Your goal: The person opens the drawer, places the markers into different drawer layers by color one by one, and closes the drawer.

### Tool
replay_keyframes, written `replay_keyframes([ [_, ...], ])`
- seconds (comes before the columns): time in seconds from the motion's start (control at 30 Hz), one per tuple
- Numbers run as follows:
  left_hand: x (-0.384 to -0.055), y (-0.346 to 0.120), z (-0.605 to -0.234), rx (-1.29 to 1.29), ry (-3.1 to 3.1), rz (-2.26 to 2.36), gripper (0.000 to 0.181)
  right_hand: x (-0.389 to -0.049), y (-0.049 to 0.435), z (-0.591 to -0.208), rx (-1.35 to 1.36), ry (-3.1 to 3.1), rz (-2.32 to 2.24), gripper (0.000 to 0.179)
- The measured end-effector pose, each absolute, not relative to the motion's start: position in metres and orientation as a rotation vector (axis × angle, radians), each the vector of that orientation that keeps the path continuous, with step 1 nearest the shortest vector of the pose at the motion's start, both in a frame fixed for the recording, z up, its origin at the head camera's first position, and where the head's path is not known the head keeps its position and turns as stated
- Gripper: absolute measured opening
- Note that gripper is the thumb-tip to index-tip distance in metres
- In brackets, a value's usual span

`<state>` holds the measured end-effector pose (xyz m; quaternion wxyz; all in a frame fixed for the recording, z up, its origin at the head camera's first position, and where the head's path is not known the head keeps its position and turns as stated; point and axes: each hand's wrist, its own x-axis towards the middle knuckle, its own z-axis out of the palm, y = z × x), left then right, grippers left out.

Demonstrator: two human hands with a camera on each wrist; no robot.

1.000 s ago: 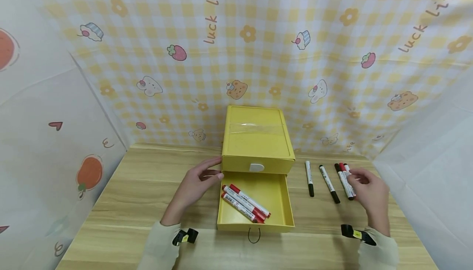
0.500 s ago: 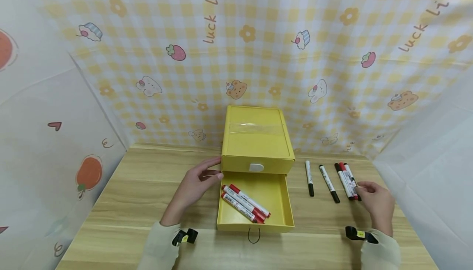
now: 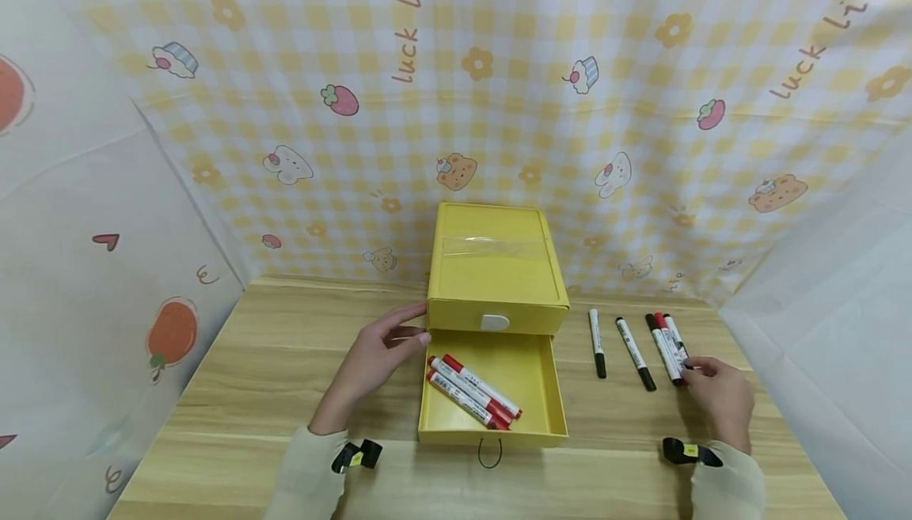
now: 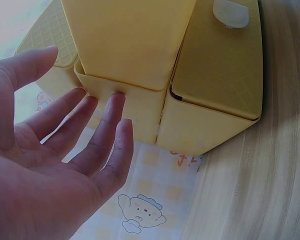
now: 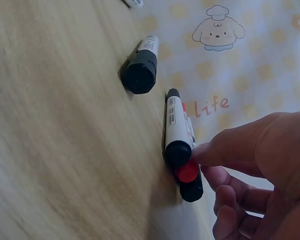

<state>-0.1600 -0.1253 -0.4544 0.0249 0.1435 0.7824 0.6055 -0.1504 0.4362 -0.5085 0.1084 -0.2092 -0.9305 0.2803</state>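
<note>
A yellow two-drawer box (image 3: 500, 255) stands against the backdrop, its lower drawer (image 3: 530, 370) pulled out. Inside that drawer lie three red-capped markers (image 3: 463, 397). My left hand (image 3: 380, 362) rests along the box's left side; the left wrist view shows its fingers spread, with fingertips (image 4: 121, 100) at the yellow wall. At the right, my right hand (image 3: 720, 397) is beside a cluster of three markers, two with black caps and a red one (image 5: 186, 171) between them. Its thumb and index fingertips are at the cluster's near end, partly covering the outer marker (image 3: 677, 335).
Two more black-capped markers lie separately between box and cluster, a left one (image 3: 597, 344) and a right one (image 3: 636, 354). A loop pull (image 3: 489, 466) hangs from the drawer front. Behind the wooden table (image 3: 214, 393) hangs a checked cloth (image 3: 399, 132).
My right hand has slid from the middle of the marker cluster to its near end, then shifted slightly left. The left hand, box and drawer have stayed still.
</note>
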Motion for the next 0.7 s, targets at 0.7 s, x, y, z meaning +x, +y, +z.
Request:
replay_keyframes([
  [0.7,-0.1599,-0.1255,-0.4546,0.431,2.412,1.875,0.055,-0.1513,0.4327,-0.508,-0.596,-2.839,0.835,0.037],
])
